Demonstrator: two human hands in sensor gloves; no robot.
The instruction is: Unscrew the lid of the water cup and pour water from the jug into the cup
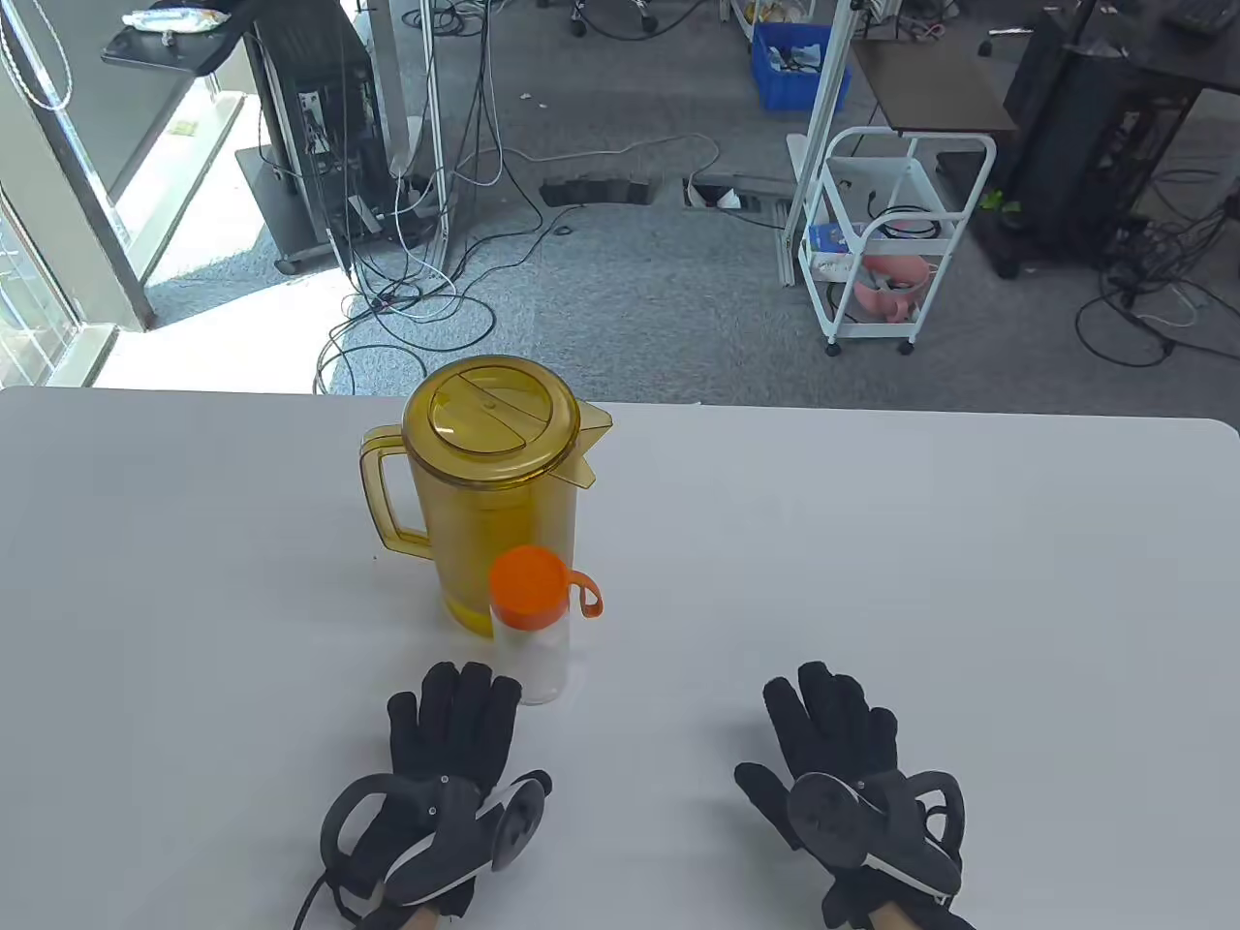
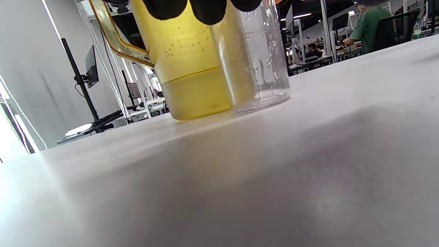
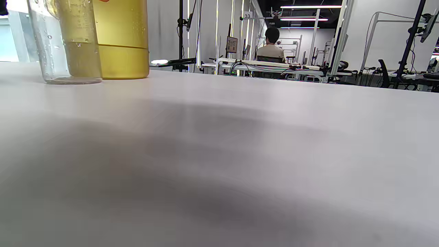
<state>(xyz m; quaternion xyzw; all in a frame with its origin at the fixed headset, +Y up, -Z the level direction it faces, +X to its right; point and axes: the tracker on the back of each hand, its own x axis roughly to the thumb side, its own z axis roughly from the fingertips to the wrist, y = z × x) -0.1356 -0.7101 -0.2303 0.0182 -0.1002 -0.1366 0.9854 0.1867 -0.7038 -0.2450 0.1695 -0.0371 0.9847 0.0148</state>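
A yellow see-through jug with a lid and a handle on its left stands mid-table, a shallow layer of water in its base. Right in front of it stands a clear water cup with an orange screw lid and a loop on the right. My left hand lies flat on the table just in front of the cup, fingers straight, holding nothing. My right hand lies flat further right, also holding nothing. In the left wrist view the fingertips hang before jug and cup. The right wrist view shows the cup and the jug at far left.
The white table ends at a far edge, with grey carpet and cables beyond. A white trolley and a blue crate stand on the floor behind. People sit at desks in the background of both wrist views.
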